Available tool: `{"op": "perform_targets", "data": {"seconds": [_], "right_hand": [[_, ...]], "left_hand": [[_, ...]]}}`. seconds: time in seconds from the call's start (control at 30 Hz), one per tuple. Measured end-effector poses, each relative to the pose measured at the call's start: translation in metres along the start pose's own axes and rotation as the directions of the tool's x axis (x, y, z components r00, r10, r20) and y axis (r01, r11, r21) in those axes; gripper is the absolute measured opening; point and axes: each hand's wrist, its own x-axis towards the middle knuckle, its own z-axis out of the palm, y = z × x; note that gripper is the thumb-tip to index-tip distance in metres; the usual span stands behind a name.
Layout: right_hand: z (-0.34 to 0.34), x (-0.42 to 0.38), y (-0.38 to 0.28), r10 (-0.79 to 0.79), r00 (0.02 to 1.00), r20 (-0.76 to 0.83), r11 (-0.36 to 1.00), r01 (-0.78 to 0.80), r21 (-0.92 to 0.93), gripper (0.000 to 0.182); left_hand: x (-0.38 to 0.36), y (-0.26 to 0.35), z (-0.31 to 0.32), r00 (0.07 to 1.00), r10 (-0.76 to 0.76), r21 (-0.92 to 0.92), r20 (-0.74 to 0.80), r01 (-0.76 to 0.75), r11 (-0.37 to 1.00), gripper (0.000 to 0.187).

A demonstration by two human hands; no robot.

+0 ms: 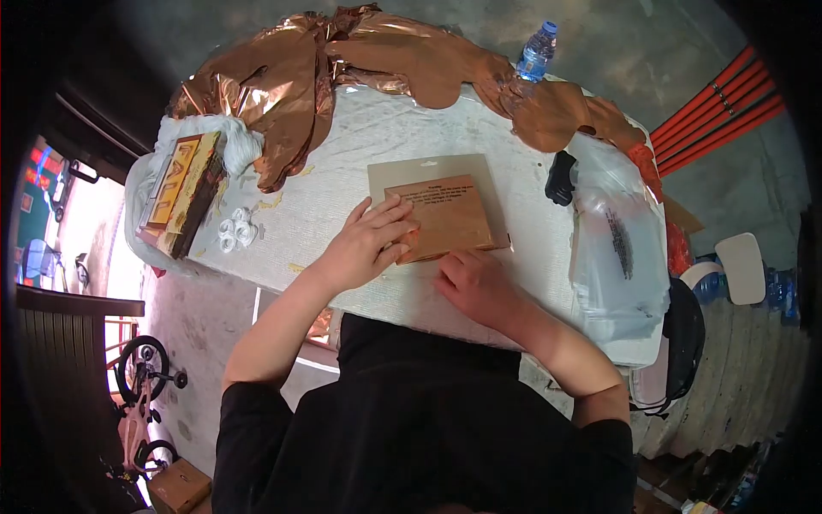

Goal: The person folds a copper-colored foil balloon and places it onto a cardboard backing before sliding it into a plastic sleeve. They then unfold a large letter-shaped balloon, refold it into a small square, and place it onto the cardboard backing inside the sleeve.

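A folded copper-coloured foil sheet (449, 218) with small dark printed lines lies on a beige card (377, 176) with a hang hole at its top edge. My left hand (372, 240) rests on the foil's left side, fingers stretched out and lying over it. At the foil's lower edge, my right hand (479, 283) has its fingers curled in against the edge. The fingertips of that hand are partly hidden, but they appear to grip the foil there. Both foil and card lie on the white-covered table (334, 163).
Large copper foil sheets (377, 56) drape along the far edge beside a water bottle (537, 53). On the left are a box with "FALL" lettering (180, 188) and white rolls (237, 230). A black object (561, 178) and clear plastic bags (621, 257) lie on the right.
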Motion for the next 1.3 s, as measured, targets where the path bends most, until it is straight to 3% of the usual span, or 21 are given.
{"op": "perform_targets", "data": {"seconds": [0.07,0.13,0.27,0.47,0.57,0.63,0.67,0.73,0.8,0.87,0.93,1.0,1.03,1.1,1.13,1.2,1.23,1.27,1.3], "right_hand": [[0.001,0.004,0.002,0.005,0.998,0.067,1.0,-0.007,0.018,0.014],[0.004,0.01,0.002,-0.081,0.995,-0.066,0.991,0.087,0.099,0.013],[0.007,0.016,-0.004,-0.053,0.998,-0.018,0.986,0.055,0.158,0.012],[0.009,0.021,-0.009,-0.114,0.989,0.099,0.993,0.111,0.036,0.01],[0.012,0.023,-0.002,-0.219,0.969,0.117,0.968,0.231,-0.094,0.01],[0.003,0.022,0.005,-0.233,0.968,0.096,0.956,0.21,0.206,0.008],[-0.003,0.017,0.007,-0.232,0.968,0.096,0.956,0.209,0.207,0.008],[-0.022,0.004,0.011,-0.12,0.973,0.196,0.895,0.021,0.446,0.007],[-0.064,-0.013,0.016,-0.013,0.969,0.245,0.871,-0.109,0.479,0.008],[-0.094,-0.043,0.028,0.355,0.93,0.099,0.638,-0.318,0.701,0.011],[-0.131,-0.054,0.035,0.387,0.889,-0.243,0.666,-0.087,0.741,0.014],[-0.147,-0.062,0.036,0.425,0.784,-0.452,0.551,0.172,0.817,0.021],[-0.153,-0.068,0.037,0.427,0.78,-0.457,0.554,0.174,0.814,0.021],[-0.16,-0.084,0.034,0.225,0.949,-0.221,0.214,0.173,0.961,0.008],[-0.159,-0.09,0.033,0.227,0.947,-0.227,0.214,0.179,0.96,0.008],[-0.158,-0.095,0.028,0.237,0.971,0.022,-0.011,-0.019,1.0,0.009],[-0.154,-0.089,0.028,0.199,0.98,0.009,0.179,-0.045,0.983,0.01],[-0.15,-0.082,0.022,0.202,0.979,0.002,0.179,-0.039,0.983,0.01],[-0.146,-0.077,0.016,0.19,0.974,0.12,0.35,-0.181,0.919,0.009]], "left_hand": [[-0.001,-0.001,0.002,0.999,0.019,0.027,-0.027,-0.019,0.999,0.032],[0.0,-0.001,0.002,0.999,0.015,0.021,-0.03,-0.015,1.0,0.032],[0.0,-0.002,0.003,0.999,0.02,0.023,-0.035,-0.019,1.0,0.032],[0.0,-0.001,0.0,1.0,-0.008,0.002,0.007,0.008,1.0,0.042],[0.0,-0.001,0.0,1.0,-0.004,0.0,0.007,0.004,1.0,0.045],[0.0,-0.002,-0.001,1.0,-0.006,-0.009,0.014,0.006,1.0,0.045],[0.001,-0.001,-0.002,1.0,-0.007,-0.021,0.025,0.007,1.0,0.046],[0.001,-0.001,-0.003,1.0,-0.006,-0.027,0.025,0.007,1.0,0.046],[0.0,0.0,-0.004,1.0,-0.008,-0.034,0.022,0.009,0.999,0.046],[0.001,0.001,-0.006,0.999,-0.02,-0.037,0.044,0.021,0.999,0.046],[0.001,0.003,-0.006,0.999,-0.024,-0.041,0.045,0.026,0.999,0.045],[0.002,0.002,-0.006,0.999,-0.026,-0.041,0.046,0.028,0.999,0.044],[0.001,-0.001,-0.003,0.999,-0.011,-0.034,0.034,0.012,0.999,0.042],[0.002,0.0,-0.002,1.0,0.008,-0.023,0.025,-0.008,1.0,0.039],[0.003,0.002,-0.003,0.998,0.038,-0.029,-0.058,-0.04,0.999,0.039],[0.001,0.005,-0.005,0.988,0.069,-0.028,-0.137,-0.074,0.997,0.04],[-0.004,0.006,-0.006,0.982,0.129,-0.024,-0.138,-0.133,0.991,0.038],[-0.008,0.008,-0.006,0.972,0.189,-0.021,-0.137,-0.193,0.981,0.036],[-0.014,0.014,-0.006,0.972,0.195,-0.018,-0.133,-0.199,0.98,0.036]]}}
